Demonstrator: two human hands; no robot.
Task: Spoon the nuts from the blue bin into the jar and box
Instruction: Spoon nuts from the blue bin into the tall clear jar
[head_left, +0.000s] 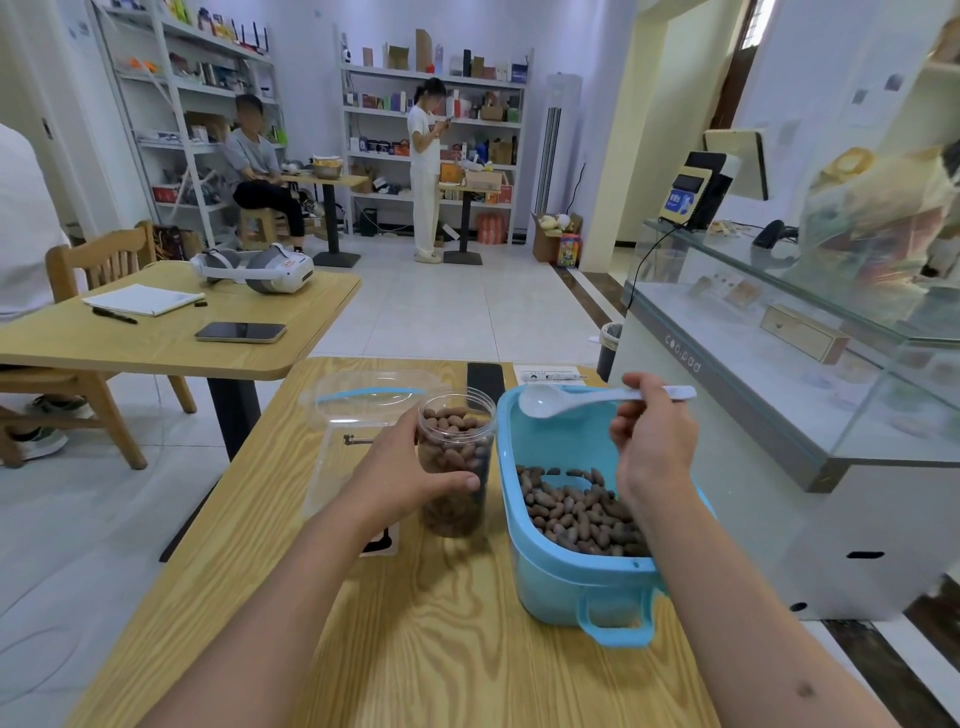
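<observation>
Clear box: the see-through plastic box (363, 415) with a blue-edged lid sits far left on the light wooden table (441, 623). It looks to have no nuts in it, so it is next to fill, I think.
Left hand: the left hand (405, 473) wraps its fingers and thumb round the jar. Hold it firm so it does not tip.
Jar: the round clear plastic jar (456, 457), nearly full of nuts, stands just beside the bin. One more scoop might spill, so go slow.
Spoon: the white plastic spoon (550, 401) hangs empty above the bin's far end.
Bin: the blue plastic bin (571, 582) holds the brown nuts (582, 509). Dip low into the pile and lift level.
Right hand: the right hand (652, 441) pinches the spoon handle.
</observation>
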